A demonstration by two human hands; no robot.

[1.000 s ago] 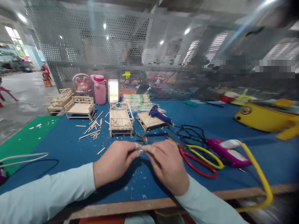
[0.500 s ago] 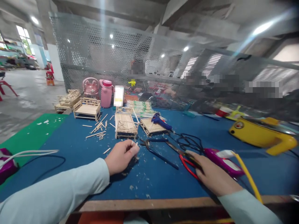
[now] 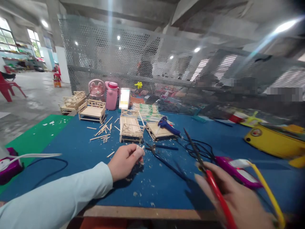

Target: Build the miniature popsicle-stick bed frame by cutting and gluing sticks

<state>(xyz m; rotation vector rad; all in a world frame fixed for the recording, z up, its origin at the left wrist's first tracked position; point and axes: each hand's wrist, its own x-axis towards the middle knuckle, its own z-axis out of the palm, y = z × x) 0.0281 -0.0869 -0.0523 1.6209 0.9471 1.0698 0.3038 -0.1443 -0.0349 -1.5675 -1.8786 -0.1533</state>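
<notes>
My left hand (image 3: 126,159) is closed in a pinch above the blue tabletop, with the pale tip of a small stick (image 3: 143,147) showing at its fingertips. In my right hand (image 3: 234,192) are red-handled scissors (image 3: 218,189), lifted off the table with the blades pointing up and away. Motion blurs that hand a little. Between my hands lie pliers (image 3: 166,162) with dark blue handles, jaws near my left fingertips. Just beyond stands a miniature wooden bed frame (image 3: 131,127). Beside it a blue hot glue gun (image 3: 168,126) rests on a flat wooden piece (image 3: 156,133).
Loose sticks (image 3: 103,130) lie left of the bed frame, near another miniature wooden bench (image 3: 92,111). A pink bottle (image 3: 111,97) stands behind. On the right are a purple power strip (image 3: 245,175), black cable and a yellow container (image 3: 267,141). A perforated metal screen (image 3: 107,54) closes off the back.
My right hand has picked the red-handled scissors up from the table and moved right and nearer to me. My left hand keeps its pinch. The view has turned slightly left.
</notes>
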